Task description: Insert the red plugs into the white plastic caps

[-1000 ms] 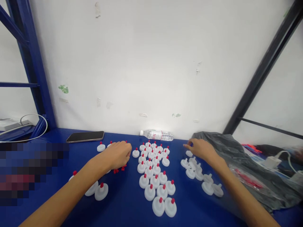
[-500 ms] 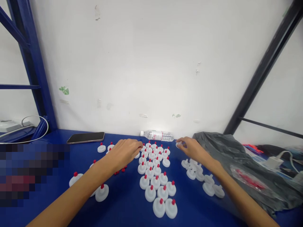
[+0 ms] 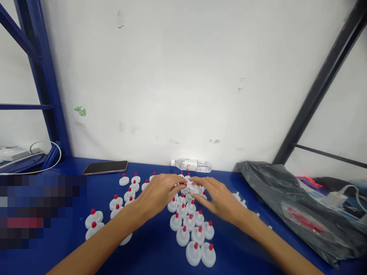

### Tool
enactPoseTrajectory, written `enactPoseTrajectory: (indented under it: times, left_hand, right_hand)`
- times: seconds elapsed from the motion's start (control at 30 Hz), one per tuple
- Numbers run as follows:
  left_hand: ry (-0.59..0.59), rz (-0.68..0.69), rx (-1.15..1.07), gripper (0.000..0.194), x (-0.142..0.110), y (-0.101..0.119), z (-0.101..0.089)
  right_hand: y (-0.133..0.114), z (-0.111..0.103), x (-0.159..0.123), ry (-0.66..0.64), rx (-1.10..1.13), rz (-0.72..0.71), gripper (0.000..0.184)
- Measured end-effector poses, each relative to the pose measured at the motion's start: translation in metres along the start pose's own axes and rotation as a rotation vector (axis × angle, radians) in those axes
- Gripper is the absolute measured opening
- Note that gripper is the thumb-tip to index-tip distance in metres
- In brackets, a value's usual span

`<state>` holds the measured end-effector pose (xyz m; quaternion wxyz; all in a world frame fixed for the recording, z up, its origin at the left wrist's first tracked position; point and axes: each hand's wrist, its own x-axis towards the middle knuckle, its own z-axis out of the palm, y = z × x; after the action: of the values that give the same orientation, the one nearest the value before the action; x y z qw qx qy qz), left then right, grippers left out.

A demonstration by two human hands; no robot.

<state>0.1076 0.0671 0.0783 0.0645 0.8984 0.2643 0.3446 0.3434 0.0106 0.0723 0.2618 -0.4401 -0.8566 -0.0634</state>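
My left hand (image 3: 166,189) is over the middle group, its thumb and fingers pinched together. Whatever they hold is hidden; the red spot by the fingertips may belong to a standing cap behind. Facing it, my right hand (image 3: 216,194) grips a white plastic nozzle cap (image 3: 194,188) between thumb and fingers. The fingertips of both hands nearly meet at this cap. Below and around them stand several white nozzle caps with red tips (image 3: 182,236). A second group of red-tipped caps (image 3: 94,218) stands to the left, partly behind my left forearm.
White caps without red tips (image 3: 236,196) are mostly hidden behind my right forearm. A clear bottle (image 3: 197,165) lies along the wall, a phone (image 3: 105,167) at the back left. On the right, a grey plastic bag (image 3: 263,183) carries a clear packet of red pieces (image 3: 305,220).
My right hand has moved left from the table's back right, bringing the white nozzle cap over the middle group. My left hand has moved right to meet it.
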Motion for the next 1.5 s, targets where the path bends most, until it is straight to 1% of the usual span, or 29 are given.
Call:
enactPoseTrajectory:
  times: [0.1, 0.2, 0.27, 0.37, 0.43, 0.47, 0.53, 0.6, 0.7, 0.77, 0.87, 0.97, 1.03, 1.1, 1.2, 1.33, 1.43, 1.5]
  left_hand:
    - [0.001, 0.015, -0.07, 0.015, 0.0, 0.003, 0.003]
    - [0.012, -0.032, -0.183, 0.013, 0.0, 0.007, 0.004]
    - [0.005, -0.112, -0.315, 0.012, 0.001, 0.01, 0.003]
    - [-0.033, -0.264, -0.57, 0.008, 0.003, 0.015, 0.0]
    - [-0.035, -0.328, -0.697, 0.008, 0.005, 0.017, -0.001]
    - [-0.027, -0.346, -0.723, 0.01, 0.006, 0.017, -0.002]
    - [-0.005, -0.367, -0.711, 0.013, 0.007, 0.018, -0.003]
    - [-0.004, -0.377, -0.654, 0.014, 0.007, 0.018, -0.003]
    - [-0.057, -0.349, -0.534, 0.017, 0.004, 0.017, -0.002]
    - [-0.094, -0.283, -0.435, 0.022, 0.002, 0.017, -0.001]
    - [-0.11, -0.164, -0.296, 0.03, -0.001, 0.015, 0.0]
    - [-0.118, -0.059, -0.149, 0.03, -0.002, 0.015, -0.002]
    - [-0.136, -0.016, -0.08, 0.027, -0.002, 0.018, -0.005]
    - [-0.158, -0.009, -0.076, 0.027, -0.002, 0.021, -0.008]
    - [-0.169, -0.027, -0.138, 0.028, -0.003, 0.027, -0.011]
    - [-0.169, -0.039, -0.207, 0.03, -0.002, 0.03, -0.013]
    - [-0.161, -0.018, -0.245, 0.031, -0.001, 0.03, -0.014]
    - [-0.169, -0.008, -0.234, 0.03, -0.002, 0.03, -0.015]
  right_hand:
    - [-0.002, 0.001, 0.0, 0.02, 0.01, -0.039, 0.043]
    - [-0.001, 0.002, -0.001, 0.043, 0.015, -0.075, 0.043]
    - [0.001, 0.003, -0.002, 0.079, 0.015, -0.096, 0.043]
    - [0.002, 0.003, -0.002, 0.177, 0.021, -0.163, 0.042]
    - [0.002, 0.002, -0.002, 0.249, 0.021, -0.208, 0.042]
    - [0.002, 0.002, -0.002, 0.282, 0.019, -0.22, 0.043]
    - [0.0, 0.002, -0.001, 0.336, 0.022, -0.225, 0.043]
    - [-0.003, 0.003, -0.001, 0.356, 0.043, -0.217, 0.043]
    - [-0.006, 0.005, -0.002, 0.342, 0.098, -0.186, 0.045]
    - [-0.009, 0.005, -0.003, 0.342, 0.135, -0.149, 0.048]
    - [-0.01, 0.005, -0.002, 0.359, 0.18, -0.113, 0.053]
    - [-0.011, 0.005, -0.002, 0.385, 0.201, -0.152, 0.052]
    - [-0.012, 0.006, -0.002, 0.391, 0.204, -0.187, 0.054]
    - [-0.012, 0.007, -0.003, 0.39, 0.202, -0.207, 0.058]
    - [-0.015, 0.006, -0.004, 0.405, 0.193, -0.225, 0.062]
    - [-0.022, 0.001, -0.005, 0.442, 0.165, -0.262, 0.061]
    - [-0.023, 0.002, -0.006, 0.431, 0.165, -0.283, 0.06]
    - [-0.021, 0.004, -0.007, 0.416, 0.163, -0.297, 0.061]
